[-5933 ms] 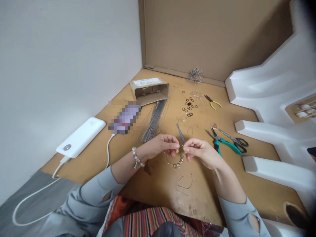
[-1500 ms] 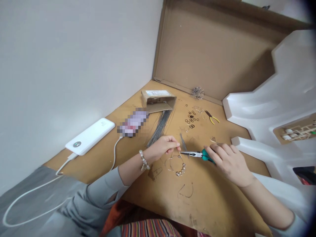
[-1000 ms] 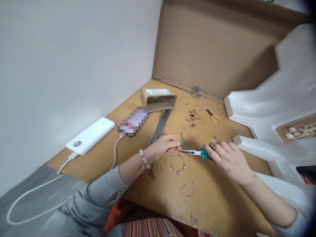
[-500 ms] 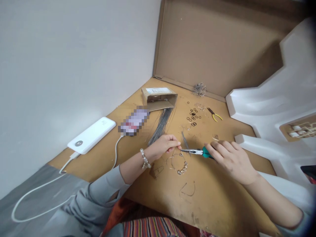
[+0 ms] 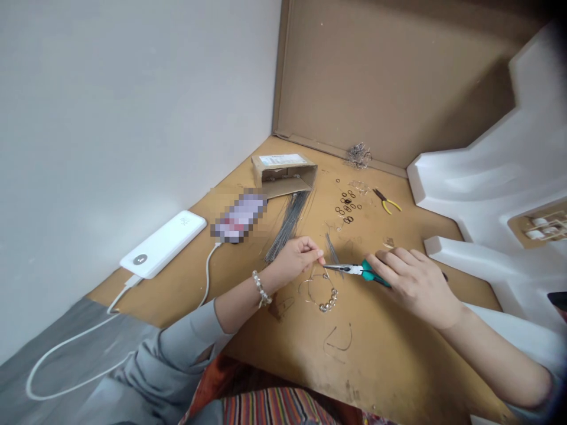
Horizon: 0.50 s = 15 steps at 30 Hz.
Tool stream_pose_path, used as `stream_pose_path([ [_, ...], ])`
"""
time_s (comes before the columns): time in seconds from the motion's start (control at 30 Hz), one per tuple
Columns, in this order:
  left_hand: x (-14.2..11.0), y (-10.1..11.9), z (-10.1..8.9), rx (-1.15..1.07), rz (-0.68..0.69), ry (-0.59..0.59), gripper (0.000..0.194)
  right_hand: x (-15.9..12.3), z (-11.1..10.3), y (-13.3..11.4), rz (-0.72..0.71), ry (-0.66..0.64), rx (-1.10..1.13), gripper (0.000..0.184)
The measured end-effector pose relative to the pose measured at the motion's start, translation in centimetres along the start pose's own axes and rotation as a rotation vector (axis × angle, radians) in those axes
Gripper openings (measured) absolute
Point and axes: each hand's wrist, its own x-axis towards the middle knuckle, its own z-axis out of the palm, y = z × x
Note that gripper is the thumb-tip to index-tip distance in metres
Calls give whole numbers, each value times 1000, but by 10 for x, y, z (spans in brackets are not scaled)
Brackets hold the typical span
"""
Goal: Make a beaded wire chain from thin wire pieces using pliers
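Observation:
My right hand (image 5: 411,286) is closed around the teal handles of a pair of needle-nose pliers (image 5: 349,269). Their narrow jaws point left and meet the fingertips of my left hand (image 5: 301,260). My left thumb and finger are pinched on what looks like a thin wire, though most of it is hidden by the fingers. Just below lies a wire loop (image 5: 314,300) with several shiny beads (image 5: 329,301) gathered on its lower right side. Whether the pinched wire belongs to this loop I cannot tell.
Long straight wires (image 5: 290,224) stick out of an open cardboard box (image 5: 286,186). Beyond my hands are black rings (image 5: 348,202), yellow-handled pliers (image 5: 387,201) and tangled wire (image 5: 358,156). A white power bank (image 5: 163,244) and a phone (image 5: 241,217) lie left. White foam (image 5: 456,260) borders the right.
The camera view has shifted slightly. Both hands keep nearly the same pose, with the plier tips still at my left fingertips.

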Motion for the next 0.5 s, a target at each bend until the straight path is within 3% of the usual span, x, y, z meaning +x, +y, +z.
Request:
stream_pose_path([
  [0.27, -9, 1, 6, 138, 198, 9, 15, 4, -11, 6, 158, -208, 373, 37],
  [0.4, -8, 1, 3, 147, 146, -55, 18, 2, -15, 11, 194, -302, 472, 45],
  [0.5, -5, 4, -3, 127, 44, -143, 19, -5, -12, 15, 215, -234, 431, 45],
])
